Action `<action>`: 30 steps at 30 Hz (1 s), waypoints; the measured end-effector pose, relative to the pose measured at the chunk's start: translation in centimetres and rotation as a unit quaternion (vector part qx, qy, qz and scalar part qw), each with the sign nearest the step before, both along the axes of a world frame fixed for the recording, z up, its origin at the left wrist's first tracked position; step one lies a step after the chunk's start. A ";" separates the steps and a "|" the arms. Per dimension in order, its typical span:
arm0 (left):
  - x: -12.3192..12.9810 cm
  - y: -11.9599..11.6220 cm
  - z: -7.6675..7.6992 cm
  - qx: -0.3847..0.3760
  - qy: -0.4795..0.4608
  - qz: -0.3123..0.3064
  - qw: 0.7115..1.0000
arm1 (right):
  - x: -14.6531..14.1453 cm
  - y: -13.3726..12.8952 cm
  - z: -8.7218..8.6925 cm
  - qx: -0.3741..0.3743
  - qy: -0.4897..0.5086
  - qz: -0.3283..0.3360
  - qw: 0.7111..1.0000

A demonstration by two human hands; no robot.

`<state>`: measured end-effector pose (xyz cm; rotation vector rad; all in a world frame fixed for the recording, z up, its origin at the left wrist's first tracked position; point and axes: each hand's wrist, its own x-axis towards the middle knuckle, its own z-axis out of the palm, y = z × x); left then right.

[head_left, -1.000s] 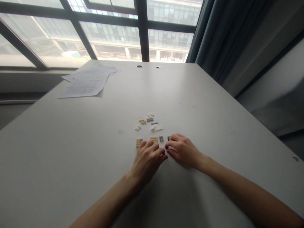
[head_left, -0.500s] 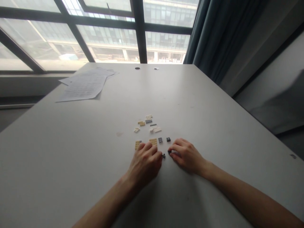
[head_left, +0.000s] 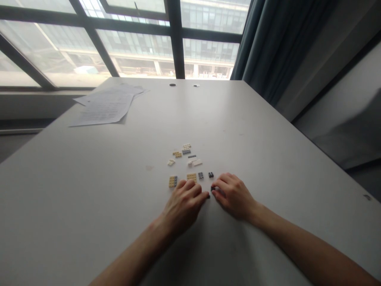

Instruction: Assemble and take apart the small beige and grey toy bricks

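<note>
My left hand (head_left: 186,200) is closed, palm down, with its thumb and fingertips at a small dark building brick (head_left: 208,196) that is mostly hidden. Opposite it, my right hand (head_left: 232,194) pinches another small dark building brick (head_left: 212,188) between thumb and forefinger. The two bricks are close together just above or on the table; I cannot tell whether they touch. Beyond my left hand lie a tan-and-grey plate (head_left: 172,181) and a tan plate (head_left: 191,176), partly covered by the fingers. A grey studded piece (head_left: 201,175) and a black brick (head_left: 211,174) sit nearby.
Farther out on the white table (head_left: 119,198) are a white piece (head_left: 196,162), yellow pieces (head_left: 177,154), a grey brick (head_left: 186,152) and a small white lattice-like piece (head_left: 171,162). Printed papers (head_left: 104,107) lie at the far left. Windows and a dark curtain (head_left: 268,51) stand behind.
My left hand has shifted right toward the right hand, carrying its dark brick along and uncovering the tan-and-grey plate. My right hand has hardly moved.
</note>
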<state>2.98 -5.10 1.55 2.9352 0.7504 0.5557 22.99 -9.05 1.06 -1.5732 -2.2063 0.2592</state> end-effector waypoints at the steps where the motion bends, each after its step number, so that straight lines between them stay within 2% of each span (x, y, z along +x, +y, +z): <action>1: 0.0 -0.1 0.0 0.003 0.000 0.001 1.000 | 0.0 0.0 0.0 0.004 -0.003 0.001 1.000; 18: 0.7 -0.5 -0.2 0.026 -0.022 0.025 0.999 | 0.2 0.0 0.0 0.027 -0.002 0.001 1.000; 30: 0.9 -0.4 -0.2 0.061 -0.042 0.107 0.992 | -0.1 0.1 0.0 0.006 0.013 0.001 1.000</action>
